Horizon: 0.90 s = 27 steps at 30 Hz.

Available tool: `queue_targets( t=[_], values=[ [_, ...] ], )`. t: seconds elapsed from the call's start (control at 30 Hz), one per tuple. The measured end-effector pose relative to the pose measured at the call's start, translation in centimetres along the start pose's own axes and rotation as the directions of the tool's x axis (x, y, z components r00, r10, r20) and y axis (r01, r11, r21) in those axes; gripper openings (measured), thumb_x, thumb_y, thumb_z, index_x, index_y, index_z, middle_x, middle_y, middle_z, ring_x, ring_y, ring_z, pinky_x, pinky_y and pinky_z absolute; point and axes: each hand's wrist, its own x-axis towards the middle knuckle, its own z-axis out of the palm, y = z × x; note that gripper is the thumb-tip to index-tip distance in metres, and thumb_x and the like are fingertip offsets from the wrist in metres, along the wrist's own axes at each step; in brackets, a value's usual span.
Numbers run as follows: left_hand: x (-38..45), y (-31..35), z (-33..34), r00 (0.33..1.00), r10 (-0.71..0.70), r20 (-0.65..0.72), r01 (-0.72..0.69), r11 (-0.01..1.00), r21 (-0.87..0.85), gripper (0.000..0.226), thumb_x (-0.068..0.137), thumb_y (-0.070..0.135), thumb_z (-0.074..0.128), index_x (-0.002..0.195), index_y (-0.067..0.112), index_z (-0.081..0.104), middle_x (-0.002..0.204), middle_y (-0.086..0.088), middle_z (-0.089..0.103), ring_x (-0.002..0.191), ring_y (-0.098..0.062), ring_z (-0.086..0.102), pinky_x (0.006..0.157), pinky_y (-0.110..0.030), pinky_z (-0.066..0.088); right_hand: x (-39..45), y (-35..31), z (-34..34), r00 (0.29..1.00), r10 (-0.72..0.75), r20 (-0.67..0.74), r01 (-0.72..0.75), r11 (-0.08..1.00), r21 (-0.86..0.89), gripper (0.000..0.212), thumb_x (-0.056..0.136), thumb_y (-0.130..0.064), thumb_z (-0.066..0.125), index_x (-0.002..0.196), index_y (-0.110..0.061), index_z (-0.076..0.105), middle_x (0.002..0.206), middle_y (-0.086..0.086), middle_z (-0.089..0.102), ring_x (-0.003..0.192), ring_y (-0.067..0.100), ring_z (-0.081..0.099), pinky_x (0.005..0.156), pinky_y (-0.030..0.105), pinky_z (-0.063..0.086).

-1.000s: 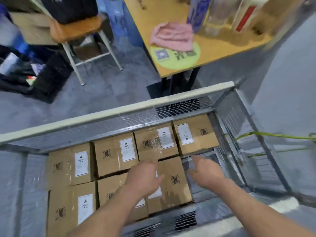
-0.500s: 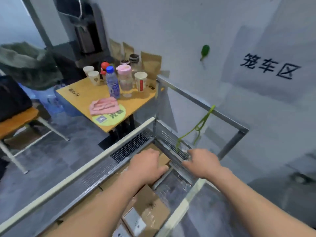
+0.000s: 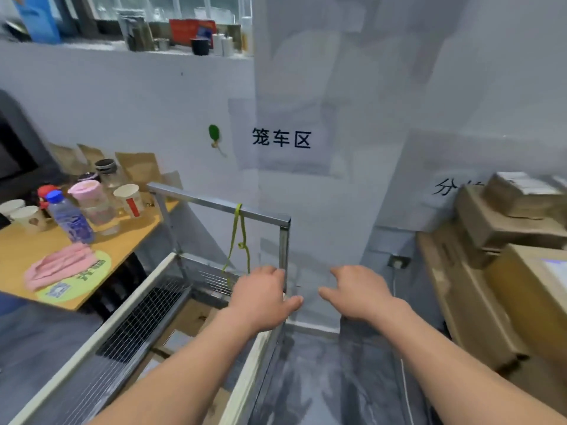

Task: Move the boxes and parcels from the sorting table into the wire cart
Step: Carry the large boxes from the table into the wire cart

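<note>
The wire cart [image 3: 144, 314] stands at the lower left, with brown cardboard boxes [image 3: 190, 320] lying on its floor. My left hand [image 3: 264, 297] hovers over the cart's right corner post, fingers loosely curled, holding nothing. My right hand [image 3: 359, 294] hangs in the air to the right of the cart, relaxed and empty. A stack of brown boxes and parcels [image 3: 503, 219] sits at the right edge, apart from both hands.
A yellow table [image 3: 27, 250] to the left carries paper cups, a water bottle [image 3: 69, 217], jars and a pink cloth [image 3: 58, 265]. A green strap [image 3: 237, 237] hangs from the cart's top rail. A grey wall with a paper sign [image 3: 280, 138] is ahead.
My view has swung up and to the right, from the boxes inside the cart to the wall and the stack at the right. Both hands lifted out of the cart, empty.
</note>
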Motion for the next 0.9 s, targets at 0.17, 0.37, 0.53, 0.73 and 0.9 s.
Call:
queue_targets(
  t=[0.17, 0.37, 0.53, 0.73, 0.9],
  values=[
    [-1.0, 8.5, -0.6, 0.995, 0.096, -0.011, -0.096, 0.995, 0.014, 0.070, 0.093, 0.066, 0.047, 0.141, 0.016, 0.048, 0.146, -0.003, 0.050, 0.135, -0.023, 0.045, 0.106, -0.039, 0.043, -5.5, 6.5, -1.8, 0.995, 0.086, -0.041, -0.084, 0.995, 0.053, 0.046, 0.091, -0.057, 0.051, 0.117, -0.021, 0.064, 0.124, 0.006, 0.067, 0.115, 0.030, 0.061, 0.085, 0.038, 0.050],
    [-2.2, 17.5, -0.7, 0.982, 0.189, -0.018, -0.188, 0.981, 0.052, 0.069, 0.094, 0.065, 0.047, 0.144, 0.017, 0.045, 0.144, -0.001, 0.049, 0.134, -0.023, 0.044, 0.106, -0.038, 0.043, -11.7, 13.1, -3.9, 0.985, 0.149, -0.084, -0.142, 0.986, 0.087, 0.041, 0.093, -0.054, 0.053, 0.118, -0.023, 0.063, 0.124, 0.004, 0.067, 0.117, 0.027, 0.061, 0.083, 0.035, 0.046],
    [-2.7, 23.3, -0.7, 0.965, 0.264, -0.003, -0.263, 0.964, 0.045, 0.068, 0.093, 0.066, 0.047, 0.142, 0.017, 0.046, 0.144, -0.002, 0.050, 0.134, -0.024, 0.045, 0.105, -0.040, 0.044, -15.6, 17.5, -5.1, 0.964, 0.234, -0.125, -0.221, 0.970, 0.105, 0.039, 0.093, -0.055, 0.052, 0.114, -0.023, 0.062, 0.123, 0.003, 0.067, 0.115, 0.026, 0.062, 0.080, 0.033, 0.045],
    [-2.7, 29.8, -0.5, 0.918, 0.394, 0.042, -0.396, 0.915, 0.077, 0.068, 0.095, 0.066, 0.044, 0.142, 0.017, 0.045, 0.143, -0.003, 0.050, 0.134, -0.024, 0.045, 0.104, -0.039, 0.043, -20.4, 22.9, -5.5, 0.908, 0.404, -0.112, -0.381, 0.906, 0.182, 0.040, 0.092, -0.054, 0.053, 0.113, -0.022, 0.061, 0.115, 0.001, 0.067, 0.110, 0.027, 0.063, 0.079, 0.035, 0.050],
    [-2.8, 34.6, 0.2, 0.849, 0.525, 0.062, -0.528, 0.848, 0.053, 0.068, 0.095, 0.065, 0.046, 0.144, 0.017, 0.045, 0.145, -0.003, 0.049, 0.136, -0.023, 0.043, 0.104, -0.040, 0.043, -24.8, 26.6, -4.6, 0.827, 0.551, -0.110, -0.525, 0.828, 0.197, 0.039, 0.090, -0.055, 0.052, 0.111, -0.024, 0.062, 0.109, -0.003, 0.067, 0.103, 0.022, 0.062, 0.075, 0.033, 0.049]
  ],
)
